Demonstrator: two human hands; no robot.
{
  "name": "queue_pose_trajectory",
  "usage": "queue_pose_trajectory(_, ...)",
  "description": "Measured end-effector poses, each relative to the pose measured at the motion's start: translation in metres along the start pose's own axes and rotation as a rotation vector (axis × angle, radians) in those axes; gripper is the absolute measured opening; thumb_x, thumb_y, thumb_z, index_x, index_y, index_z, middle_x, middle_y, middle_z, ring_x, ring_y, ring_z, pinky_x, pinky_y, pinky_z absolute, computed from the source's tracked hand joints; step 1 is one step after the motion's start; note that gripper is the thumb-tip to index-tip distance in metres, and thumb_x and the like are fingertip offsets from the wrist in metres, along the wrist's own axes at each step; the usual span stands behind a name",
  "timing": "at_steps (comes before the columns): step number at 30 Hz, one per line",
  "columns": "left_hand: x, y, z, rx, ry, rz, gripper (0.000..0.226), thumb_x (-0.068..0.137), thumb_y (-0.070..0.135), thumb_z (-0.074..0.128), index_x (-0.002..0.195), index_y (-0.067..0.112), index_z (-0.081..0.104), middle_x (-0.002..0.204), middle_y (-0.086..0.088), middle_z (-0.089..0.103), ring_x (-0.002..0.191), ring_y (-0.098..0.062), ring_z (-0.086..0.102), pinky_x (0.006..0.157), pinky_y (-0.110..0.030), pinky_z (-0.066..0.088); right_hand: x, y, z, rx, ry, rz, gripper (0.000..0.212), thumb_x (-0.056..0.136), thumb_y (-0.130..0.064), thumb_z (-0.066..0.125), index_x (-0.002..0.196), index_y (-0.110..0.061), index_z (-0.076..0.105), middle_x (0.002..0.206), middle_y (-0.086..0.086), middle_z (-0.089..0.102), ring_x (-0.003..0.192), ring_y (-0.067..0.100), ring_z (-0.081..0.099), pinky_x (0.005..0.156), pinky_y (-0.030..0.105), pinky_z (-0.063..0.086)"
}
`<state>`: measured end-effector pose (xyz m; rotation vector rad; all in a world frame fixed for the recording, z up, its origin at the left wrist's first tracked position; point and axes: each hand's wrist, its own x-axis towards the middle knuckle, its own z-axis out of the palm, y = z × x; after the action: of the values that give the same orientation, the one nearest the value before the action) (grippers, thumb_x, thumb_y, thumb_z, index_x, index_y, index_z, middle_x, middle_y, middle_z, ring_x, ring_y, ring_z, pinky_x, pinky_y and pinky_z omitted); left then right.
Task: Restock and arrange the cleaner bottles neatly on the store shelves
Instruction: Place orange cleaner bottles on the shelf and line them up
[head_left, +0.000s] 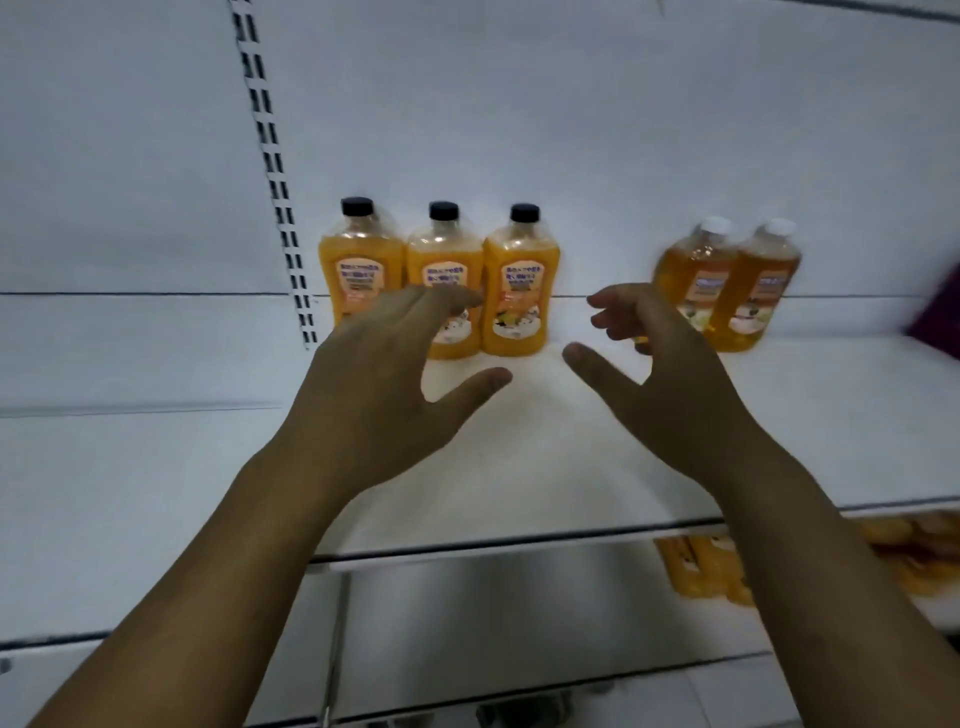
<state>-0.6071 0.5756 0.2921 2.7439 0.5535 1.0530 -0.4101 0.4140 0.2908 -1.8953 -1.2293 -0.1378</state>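
seemingly early: five cleaner bottles (519, 280) upright at the shelf (519, 467) back, front unfilled, left hand (384, 379) and right hand (670, 369) open, empty.

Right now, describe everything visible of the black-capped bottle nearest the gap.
The black-capped bottle is clear plastic, nearly full of opaque orange liquid, with a black cap and a blurred printed label. It stands upright at the back of the shelf, rightmost of three, against the middle bottle. Neither left hand nor right hand grips it.
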Motion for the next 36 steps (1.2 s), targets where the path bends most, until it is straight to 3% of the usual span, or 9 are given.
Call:
queue_pose_trajectory(7, -0.006, 0.08, 0.052, -0.121, -0.141, 0.164, 0.063, 0.092, 0.071, 0.056, 0.141, 0.031, 0.055, 0.138, 0.006, 0.064, 0.123, -0.017, 0.062, 0.1, -0.039, 0.051, -0.097, 0.038, -0.053, -0.199, 0.007, 0.181, 0.054, 0.089, -0.06, 0.063, 0.137, -0.043, 0.045, 0.13, -0.019, 0.052, 0.121, 0.004, 0.05, 0.1, 0.032, 0.046)
queue_pose_trajectory(10, -0.012, 0.126, 0.074, -0.157, -0.187, 0.244, 0.061, 0.093, 0.069, 0.059, 0.142, 0.033, 0.054, 0.14, 0.009, 0.062, 0.123, -0.015, 0.06, 0.1, -0.034, 0.045, -0.144, 0.057, -0.088, -0.195, 0.029, 0.217, 0.051, 0.092, -0.054, 0.066, 0.138, -0.042, 0.047, 0.13, -0.017, 0.051, 0.123, 0.005, 0.05, 0.096, 0.027, 0.048)
queue_pose_trajectory(13, -0.023, 0.18, 0.098, -0.203, -0.247, 0.314, 0.058, 0.095, 0.064, 0.062, 0.142, 0.033, 0.053, 0.138, 0.009, 0.062, 0.121, -0.014, 0.06, 0.101, -0.039, 0.05, -0.192, 0.078, -0.129, -0.238, 0.057, 0.239, 0.052, 0.093, -0.054, 0.065, 0.139, -0.036, 0.05, 0.127, -0.016, 0.052, 0.119, 0.005, 0.05, 0.094, 0.025, 0.047)
queue_pose_trajectory(19, -0.054, 0.303, 0.152, -0.229, -0.351, 0.414, 0.067, 0.092, 0.075, 0.042, 0.141, 0.032, 0.055, 0.136, 0.009, 0.062, 0.119, -0.015, 0.059, 0.094, -0.036, 0.048, -0.301, 0.121, -0.228, -0.38, 0.077, 0.325, 0.051, 0.093, -0.058, 0.062, 0.137, -0.034, 0.05, 0.125, -0.014, 0.052, 0.12, 0.011, 0.05, 0.097, 0.035, 0.048)
queue_pose_trajectory(24, -0.078, 0.392, 0.203, -0.241, -0.398, 0.44, 0.059, 0.094, 0.074, 0.047, 0.137, 0.034, 0.053, 0.129, 0.008, 0.064, 0.111, -0.017, 0.062, 0.092, -0.033, 0.043, -0.37, 0.165, -0.306, -0.465, 0.09, 0.425, 0.054, 0.093, -0.063, 0.055, 0.139, -0.035, 0.048, 0.122, -0.016, 0.05, 0.118, 0.014, 0.051, 0.1, 0.046, 0.049)
queue_pose_trajectory(27, -0.08, 0.434, 0.234, -0.249, -0.43, 0.472, 0.053, 0.095, 0.071, 0.052, 0.136, 0.037, 0.052, 0.13, 0.01, 0.064, 0.114, -0.016, 0.061, 0.093, -0.036, 0.047, -0.397, 0.195, -0.341, -0.493, 0.111, 0.501, 0.053, 0.093, -0.06, 0.06, 0.138, -0.035, 0.048, 0.122, -0.014, 0.052, 0.117, 0.015, 0.05, 0.097, 0.047, 0.05)
queue_pose_trajectory(31, -0.071, 0.485, 0.277, -0.229, -0.447, 0.487, 0.053, 0.096, 0.069, 0.052, 0.139, 0.038, 0.051, 0.133, 0.012, 0.063, 0.119, -0.015, 0.059, 0.092, -0.034, 0.038, -0.414, 0.247, -0.377, -0.521, 0.103, 0.564, 0.056, 0.093, -0.06, 0.061, 0.141, -0.032, 0.049, 0.128, -0.01, 0.055, 0.12, 0.015, 0.049, 0.099, 0.044, 0.048)
queue_pose_trajectory(36, -0.042, 0.52, 0.352, -0.256, -0.506, 0.484, 0.049, 0.097, 0.07, 0.052, 0.138, 0.043, 0.046, 0.134, 0.015, 0.06, 0.121, -0.012, 0.057, 0.096, -0.043, 0.052, -0.399, 0.323, -0.405, -0.554, 0.057, 0.595, 0.057, 0.094, -0.062, 0.058, 0.143, -0.035, 0.045, 0.132, -0.009, 0.055, 0.123, 0.015, 0.049, 0.104, 0.047, 0.047)
